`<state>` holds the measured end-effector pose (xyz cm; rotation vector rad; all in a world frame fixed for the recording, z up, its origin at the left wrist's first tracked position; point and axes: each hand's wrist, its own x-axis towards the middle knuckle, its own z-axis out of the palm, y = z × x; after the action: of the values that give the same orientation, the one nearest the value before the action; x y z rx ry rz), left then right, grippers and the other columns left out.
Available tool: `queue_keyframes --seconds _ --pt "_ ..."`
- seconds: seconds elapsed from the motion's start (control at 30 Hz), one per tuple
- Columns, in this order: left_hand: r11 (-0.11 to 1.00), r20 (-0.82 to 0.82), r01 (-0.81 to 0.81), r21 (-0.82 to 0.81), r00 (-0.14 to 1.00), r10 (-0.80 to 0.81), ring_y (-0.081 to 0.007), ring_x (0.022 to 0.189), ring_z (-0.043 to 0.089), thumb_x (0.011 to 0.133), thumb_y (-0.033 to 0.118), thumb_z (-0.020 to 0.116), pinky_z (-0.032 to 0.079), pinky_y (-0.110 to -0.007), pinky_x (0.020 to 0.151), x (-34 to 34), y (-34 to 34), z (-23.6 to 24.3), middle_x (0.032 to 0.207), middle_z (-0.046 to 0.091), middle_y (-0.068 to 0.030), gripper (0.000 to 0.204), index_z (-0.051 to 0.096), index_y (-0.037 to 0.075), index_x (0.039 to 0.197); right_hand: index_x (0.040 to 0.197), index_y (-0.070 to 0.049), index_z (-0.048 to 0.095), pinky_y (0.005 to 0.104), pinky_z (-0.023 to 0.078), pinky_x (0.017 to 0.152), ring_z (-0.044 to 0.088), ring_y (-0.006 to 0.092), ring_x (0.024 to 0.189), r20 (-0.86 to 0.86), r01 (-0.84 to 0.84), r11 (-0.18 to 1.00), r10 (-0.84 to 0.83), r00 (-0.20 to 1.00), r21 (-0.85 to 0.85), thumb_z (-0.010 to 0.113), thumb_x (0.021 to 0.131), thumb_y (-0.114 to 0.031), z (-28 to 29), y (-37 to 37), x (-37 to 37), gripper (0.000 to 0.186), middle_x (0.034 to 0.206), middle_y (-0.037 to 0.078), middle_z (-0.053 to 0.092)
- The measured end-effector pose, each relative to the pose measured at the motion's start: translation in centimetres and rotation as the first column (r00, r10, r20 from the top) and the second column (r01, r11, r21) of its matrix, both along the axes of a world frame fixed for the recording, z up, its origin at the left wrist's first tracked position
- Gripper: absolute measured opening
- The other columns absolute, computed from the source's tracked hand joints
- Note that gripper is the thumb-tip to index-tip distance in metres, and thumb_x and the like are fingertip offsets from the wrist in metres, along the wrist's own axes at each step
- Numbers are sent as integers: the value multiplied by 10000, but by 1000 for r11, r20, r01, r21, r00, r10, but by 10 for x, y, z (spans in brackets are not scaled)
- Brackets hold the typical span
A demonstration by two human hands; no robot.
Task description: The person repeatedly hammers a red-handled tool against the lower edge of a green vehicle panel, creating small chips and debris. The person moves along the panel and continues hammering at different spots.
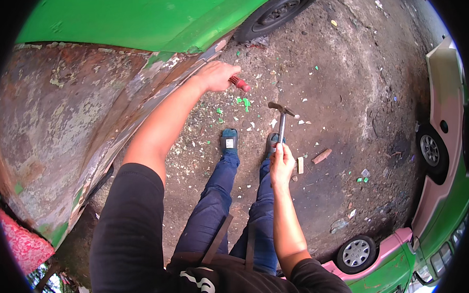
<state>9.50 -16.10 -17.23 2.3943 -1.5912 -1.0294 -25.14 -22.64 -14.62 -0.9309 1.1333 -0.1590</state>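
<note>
Littered ground [341, 91]; right hand [281, 164] grips hammer [282, 125]; white shirt print [207, 287].

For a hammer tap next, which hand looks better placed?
Likely the right: the right hand grips the hammer by its shaft, while the left hand is occupied, holding a red handle.

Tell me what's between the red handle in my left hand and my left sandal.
In the head view, green flakes lie on the ground between the red handle and that sandal.
</note>
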Motion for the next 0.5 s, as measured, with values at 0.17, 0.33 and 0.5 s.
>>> queue_keyframes --seconds 0.17,0.33,0.5 --pt "997 -19 52 -54 998 -53 -360 827 661 770 224 700 495 -489 694 3 1 -12 821 675 -130 188 577 113 860 971 -45 640 203 259 450 350 10 510 -45 20 1000 -21 999 -18 565 1007 -238 4 -3 0 210 613 -90 410" --pt "997 30 75 -28 997 -74 -353 779 667 795 256 667 507 -480 679 2 -6 -30 790 687 -120 131 624 133 812 980 -46 641 202 264 451 357 10 516 -29 45 999 -45 999 -8 569 1005 -244 -2 -7 -2 212 628 -91 422" --pt "997 5 70 -39 998 -69 -367 735 663 806 257 630 508 -481 672 7 -14 -45 739 673 -139 130 641 129 789 990 -38 638 203 276 461 361 15 524 -48 35 999 -37 998 -42 569 1006 -252 -11 -10 3 225 641 -86 436"
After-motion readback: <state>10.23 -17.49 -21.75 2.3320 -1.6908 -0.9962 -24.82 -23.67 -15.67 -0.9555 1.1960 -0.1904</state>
